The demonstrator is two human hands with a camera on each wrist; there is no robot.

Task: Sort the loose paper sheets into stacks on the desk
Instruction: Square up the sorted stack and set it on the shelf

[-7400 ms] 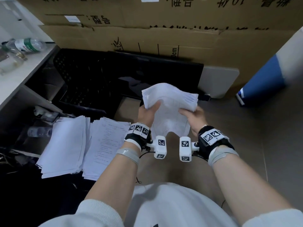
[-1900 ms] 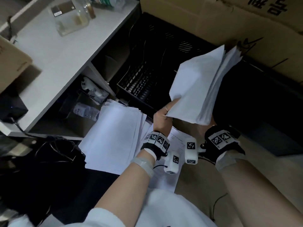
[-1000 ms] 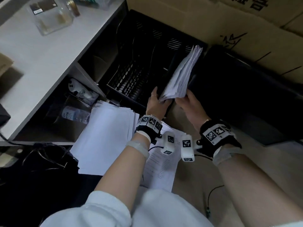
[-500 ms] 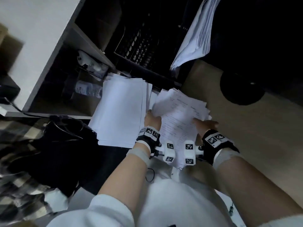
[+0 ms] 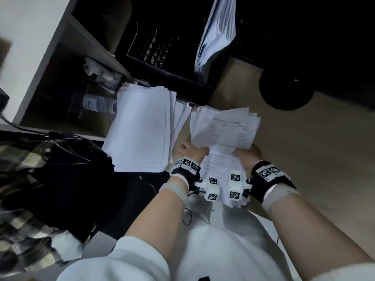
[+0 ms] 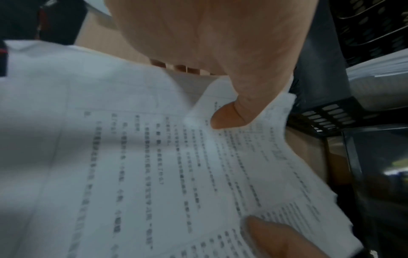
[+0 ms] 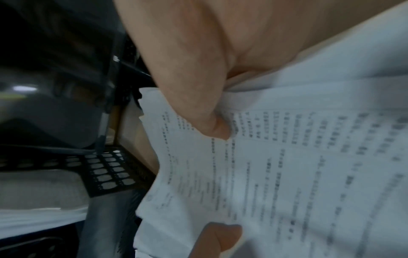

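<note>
- Two hands grip one bundle of printed sheets (image 5: 223, 134) from its opposite sides, low in front of the person.
- On the bundle's left edge, the left hand (image 5: 189, 153) pinches the paper, thumb (image 6: 234, 115) pressed on the top printed page, fingers underneath.
- At the right edge, the right hand (image 5: 248, 154) does likewise, its thumb (image 7: 212, 129) curled down onto the text.
- Lines of print cover the top page; the sheets beneath fan out unevenly at the far corners.
- Just left of the bundle lies a blank-faced stack (image 5: 142, 130), its edges ragged.
- Beyond, another sheaf of paper (image 5: 217, 31) stands on edge, leaning in a black mesh tray (image 5: 160, 47).
- A plastic bottle (image 5: 97, 103) lies under the white shelf (image 5: 26, 43) at left.
</note>
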